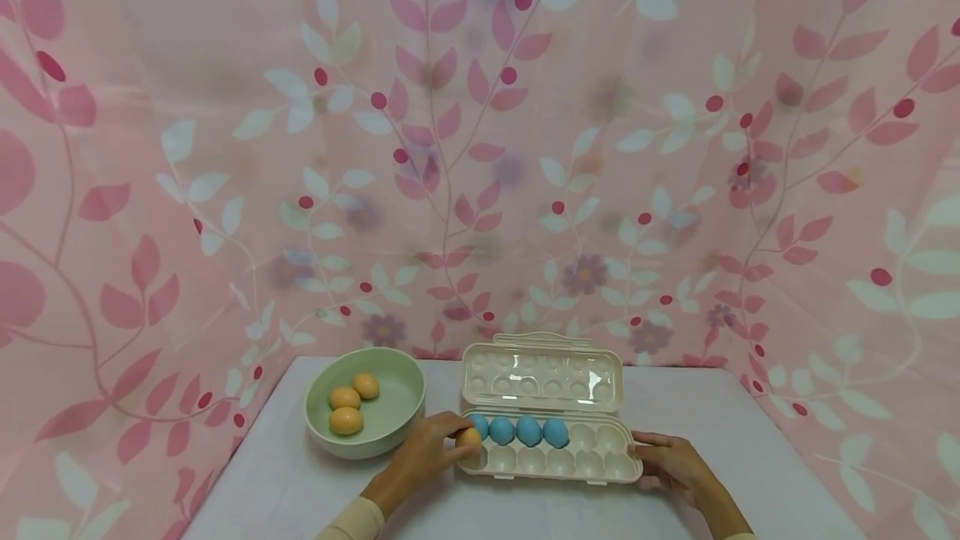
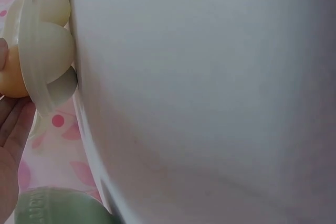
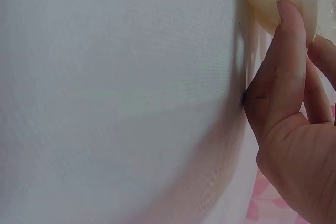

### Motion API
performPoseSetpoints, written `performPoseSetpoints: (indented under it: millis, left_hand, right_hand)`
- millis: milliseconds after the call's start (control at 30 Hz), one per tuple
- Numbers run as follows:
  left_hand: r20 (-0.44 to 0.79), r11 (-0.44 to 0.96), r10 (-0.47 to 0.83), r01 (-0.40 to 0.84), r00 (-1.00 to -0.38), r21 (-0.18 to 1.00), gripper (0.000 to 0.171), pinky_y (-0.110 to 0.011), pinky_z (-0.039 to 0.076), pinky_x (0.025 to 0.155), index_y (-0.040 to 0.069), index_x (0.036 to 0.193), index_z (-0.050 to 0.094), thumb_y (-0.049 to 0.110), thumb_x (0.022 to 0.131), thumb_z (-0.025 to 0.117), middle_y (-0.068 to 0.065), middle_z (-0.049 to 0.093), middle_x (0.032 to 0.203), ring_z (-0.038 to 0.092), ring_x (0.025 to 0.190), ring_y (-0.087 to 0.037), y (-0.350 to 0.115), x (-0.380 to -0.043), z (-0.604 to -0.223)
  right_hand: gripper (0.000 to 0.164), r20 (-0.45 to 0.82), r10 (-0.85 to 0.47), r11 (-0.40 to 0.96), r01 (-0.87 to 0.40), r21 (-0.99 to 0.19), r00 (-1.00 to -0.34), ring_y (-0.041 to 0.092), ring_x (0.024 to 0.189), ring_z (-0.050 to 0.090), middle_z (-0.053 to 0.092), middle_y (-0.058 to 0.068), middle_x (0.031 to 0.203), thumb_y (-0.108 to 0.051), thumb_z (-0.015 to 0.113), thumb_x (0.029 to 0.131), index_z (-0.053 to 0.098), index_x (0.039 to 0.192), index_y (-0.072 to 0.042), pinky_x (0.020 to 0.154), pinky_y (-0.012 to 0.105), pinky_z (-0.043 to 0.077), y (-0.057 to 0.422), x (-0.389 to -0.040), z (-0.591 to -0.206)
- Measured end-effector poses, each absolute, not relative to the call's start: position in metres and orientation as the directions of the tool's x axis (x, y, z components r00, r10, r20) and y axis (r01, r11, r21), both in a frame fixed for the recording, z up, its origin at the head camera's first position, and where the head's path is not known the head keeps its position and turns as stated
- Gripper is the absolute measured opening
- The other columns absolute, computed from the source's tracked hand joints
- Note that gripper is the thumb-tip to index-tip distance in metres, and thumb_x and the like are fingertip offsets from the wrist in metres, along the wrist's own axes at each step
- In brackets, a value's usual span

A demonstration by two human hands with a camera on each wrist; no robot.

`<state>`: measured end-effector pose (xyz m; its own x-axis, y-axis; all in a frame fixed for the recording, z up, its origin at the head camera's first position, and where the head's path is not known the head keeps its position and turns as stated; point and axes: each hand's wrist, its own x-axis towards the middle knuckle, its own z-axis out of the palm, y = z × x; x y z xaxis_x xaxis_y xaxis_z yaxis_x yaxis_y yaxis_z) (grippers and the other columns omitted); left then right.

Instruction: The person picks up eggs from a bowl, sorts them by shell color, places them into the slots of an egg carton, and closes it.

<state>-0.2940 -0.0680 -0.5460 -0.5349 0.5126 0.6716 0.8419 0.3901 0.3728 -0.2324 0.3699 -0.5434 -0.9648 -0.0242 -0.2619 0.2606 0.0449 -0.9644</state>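
Orange egg (image 1: 468,440) pinched in left hand (image 1: 423,454), at left end of egg carton (image 1: 561,462), front row; seated or not, can't tell. Behind and right of grip: 4 blue eggs (image 1: 528,431). Farther right: right hand (image 1: 675,467) grips carton end. Left of grip: green bowl (image 1: 393,408), 3 orange eggs (image 1: 346,420) inside, raised lettering not clearly legible.

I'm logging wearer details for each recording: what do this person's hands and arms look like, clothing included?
Both the left hand and right hand are bare, with no gloves or rings visible. A plain cream sleeve covers the left forearm, ending short of the wrist. On the right, only a pale sleeve edge shows.
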Motion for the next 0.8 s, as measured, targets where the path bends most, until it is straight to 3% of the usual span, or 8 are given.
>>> performPoseSetpoints:
  millis: [200,467,800]
  left_hand:
    - [0.662,0.425,0.527,0.840,-0.533,0.338,0.036,-0.017,0.051,0.074,0.006,0.104,0.074,0.029,0.077,0.082,0.004,0.070,0.093,0.063,0.082,-0.007,-0.0675,-0.2923,-0.5453]
    - [0.595,0.469,0.571,0.819,-0.566,0.330,0.027,-0.009,0.044,0.067,0.016,0.097,0.075,0.032,0.076,0.082,0.010,0.065,0.087,0.056,0.076,-0.002,-0.0680,-0.2901,-0.5486]
    - [0.613,0.468,0.586,0.839,-0.530,0.278,0.030,-0.018,0.049,0.072,0.012,0.097,0.075,0.031,0.076,0.082,0.007,0.068,0.090,0.059,0.081,-0.004,-0.0683,-0.2924,-0.5485]
  right_hand:
    - [0.053,-0.270,-0.005,0.048,0.269,-0.962,-0.963,0.025,0.080,0.069,0.071,0.011,0.095,-0.016,0.070,0.090,0.051,0.134,0.008,0.069,0.040,0.058,0.3690,-0.2324,-0.5440]
    - [0.053,-0.267,-0.011,0.049,0.266,-0.963,-0.964,0.025,0.080,0.069,0.071,0.012,0.097,-0.015,0.069,0.091,0.050,0.134,0.009,0.069,0.040,0.058,0.3692,-0.2319,-0.5440]
    - [0.054,-0.272,-0.004,0.045,0.272,-0.961,-0.962,0.025,0.079,0.069,0.071,0.011,0.093,-0.015,0.069,0.091,0.050,0.135,0.009,0.068,0.040,0.059,0.3700,-0.2340,-0.5455]
